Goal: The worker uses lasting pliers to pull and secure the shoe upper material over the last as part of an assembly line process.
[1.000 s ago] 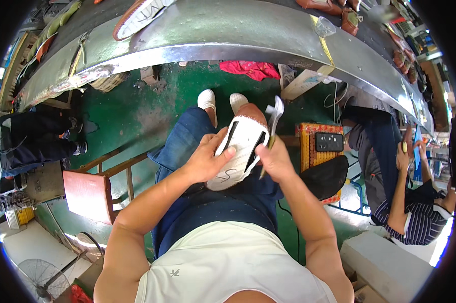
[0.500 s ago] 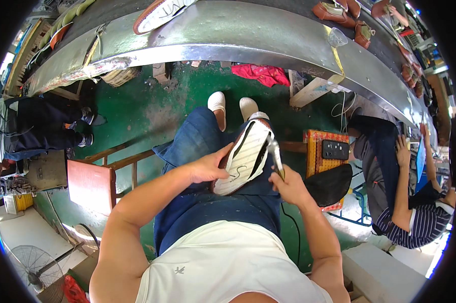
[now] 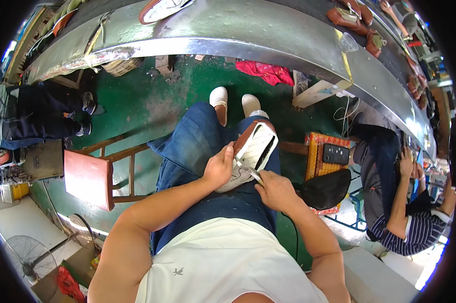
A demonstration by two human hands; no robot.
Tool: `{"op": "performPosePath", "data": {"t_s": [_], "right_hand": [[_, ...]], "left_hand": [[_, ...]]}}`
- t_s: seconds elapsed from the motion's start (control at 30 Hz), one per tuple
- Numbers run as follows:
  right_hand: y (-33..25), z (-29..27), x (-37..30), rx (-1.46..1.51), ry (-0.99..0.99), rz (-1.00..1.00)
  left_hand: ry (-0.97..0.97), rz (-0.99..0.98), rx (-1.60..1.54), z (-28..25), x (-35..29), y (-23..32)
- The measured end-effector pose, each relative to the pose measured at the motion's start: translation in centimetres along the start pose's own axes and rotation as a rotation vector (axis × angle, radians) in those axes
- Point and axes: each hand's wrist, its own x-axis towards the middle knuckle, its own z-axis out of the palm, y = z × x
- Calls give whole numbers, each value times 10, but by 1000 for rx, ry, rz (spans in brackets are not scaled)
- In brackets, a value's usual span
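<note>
Across my lap lies a shoe [image 3: 258,146], sole side up, with a brown upper and a pale insole facing me. Its toe points away, and a dark gap runs along its right edge. My left hand [image 3: 220,165] is closed on the shoe's left side, the thumb near its edge. In my right hand [image 3: 277,191] is a pair of metal pincers [image 3: 250,170], the fingers wrapped round the handles. Their head reaches over the sole to the left edge, close to my left fingertips. Whether the jaws grip the upper is too small to tell.
Ahead runs a metal-edged bench [image 3: 197,45] carrying another upturned shoe [image 3: 164,9] and several brown shoes [image 3: 346,19]. To my right, a stool [image 3: 316,169] bears a phone [image 3: 335,154] and a black cloth [image 3: 326,189]. A brown stool [image 3: 89,178] stands left. People sit or stand on both sides.
The pincers have swung from the shoe's right side across to its left edge. My left hand has shifted up along the left side, and the shoe has tilted.
</note>
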Motion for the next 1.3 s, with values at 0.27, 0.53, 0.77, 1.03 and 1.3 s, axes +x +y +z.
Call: {"op": "performPosePath", "data": {"t_s": [0.27,0.53,0.77,1.03,1.3], "right_hand": [[9,-11,6,-107,134,70],[31,-53,6,532,-401,448],[46,-2,34,267,252,134],[39,-5,25,147,26,193],[37,13,0,363,37,149]], "left_hand": [[48,331,191,-2,7,-10],[-177,617,572,-13,10,2],[-405,438,766,-22,9,41],[-466,560,789,-31,-3,16],[-548,100,448,-57,-14,41]]}}
